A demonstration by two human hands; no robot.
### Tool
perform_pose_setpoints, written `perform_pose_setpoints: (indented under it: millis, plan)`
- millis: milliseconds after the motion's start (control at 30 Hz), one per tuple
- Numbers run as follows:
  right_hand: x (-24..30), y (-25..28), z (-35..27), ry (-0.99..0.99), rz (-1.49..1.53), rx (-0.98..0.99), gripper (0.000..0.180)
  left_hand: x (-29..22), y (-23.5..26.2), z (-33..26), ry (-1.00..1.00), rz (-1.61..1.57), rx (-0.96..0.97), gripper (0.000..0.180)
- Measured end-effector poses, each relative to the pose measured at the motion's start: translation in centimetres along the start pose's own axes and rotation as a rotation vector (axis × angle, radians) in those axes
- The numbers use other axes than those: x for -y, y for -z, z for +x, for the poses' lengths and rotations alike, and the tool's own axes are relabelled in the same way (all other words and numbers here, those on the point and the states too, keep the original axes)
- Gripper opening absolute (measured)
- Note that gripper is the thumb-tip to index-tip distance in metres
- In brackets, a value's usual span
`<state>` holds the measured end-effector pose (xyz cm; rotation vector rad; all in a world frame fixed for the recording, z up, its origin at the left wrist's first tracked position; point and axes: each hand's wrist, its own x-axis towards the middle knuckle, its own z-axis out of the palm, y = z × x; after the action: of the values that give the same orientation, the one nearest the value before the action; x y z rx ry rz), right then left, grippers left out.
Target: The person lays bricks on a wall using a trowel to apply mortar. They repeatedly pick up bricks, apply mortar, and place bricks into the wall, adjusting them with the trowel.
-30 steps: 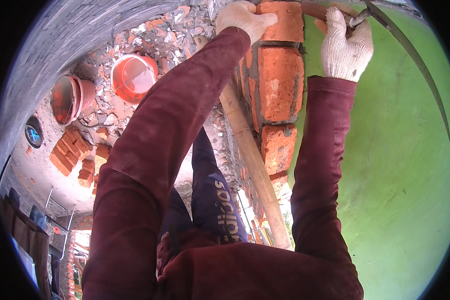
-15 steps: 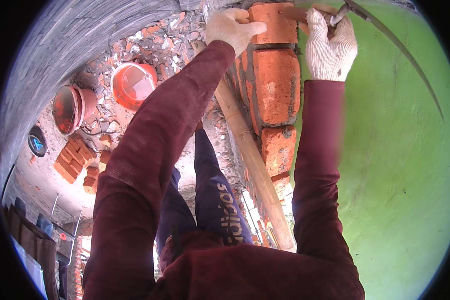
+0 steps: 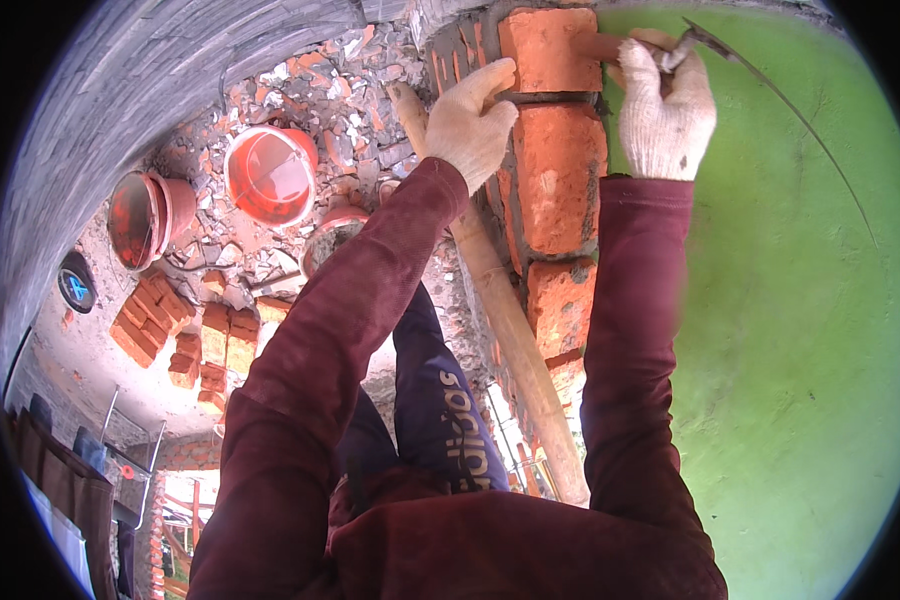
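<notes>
Rubble [image 3: 345,95] litters the floor beneath a bricklayer at work beside a green wall [image 3: 800,350], with an orange bucket [image 3: 270,175], a nested pair of buckets [image 3: 140,220] and small piles of loose bricks [image 3: 150,320] off to the left. A pale pole [image 3: 515,320] slants along the brickwork, its upper end passing behind the left hand [image 3: 473,125], while the left forearm [image 3: 320,290] hides part of another bucket [image 3: 332,238] on the floor. Half a second earlier, the left hand's thumb reached the edge of the top brick [image 3: 540,50]; now the hand has dropped lower and sits clear of that brick's face, and the bucket behind the forearm and more of the loose bricks have come into view. The top brick sits above another brick [image 3: 560,180] at the end of the wall, a mortar joint between them. The right hand [image 3: 667,115], gloved like the left, is raised against the green wall and closed around a trowel [image 3: 684,45], its wooden handle [image 3: 598,46] crossing before the top brick, its thin blade [image 3: 738,57] arcing right, nearly edge-on. The left hand, fingers curved and thumb spread apart, grasps nothing visible; whether it touches the brickwork cannot be told.
</notes>
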<state>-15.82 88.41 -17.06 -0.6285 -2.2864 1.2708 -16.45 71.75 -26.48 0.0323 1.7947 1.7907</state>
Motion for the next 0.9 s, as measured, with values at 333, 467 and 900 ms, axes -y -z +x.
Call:
perform_pose_setpoints:
  millis: [333,467,900]
  plan:
    - [2.2,-0.4,0.5,0.06,-0.157,0.053,0.019,0.5,-0.3,-0.4,-0.138,0.267,-0.051,0.045]
    - [-0.5,-0.7,0.6,0.109,-0.071,0.018,0.019,0.7,-0.1,0.0,-0.186,0.346,-0.048,0.048]
    - [8.1,0.0,-15.7,-0.466,0.195,0.184,0.017,6.4,9.9,-11.8,0.121,0.19,0.094,0.043]
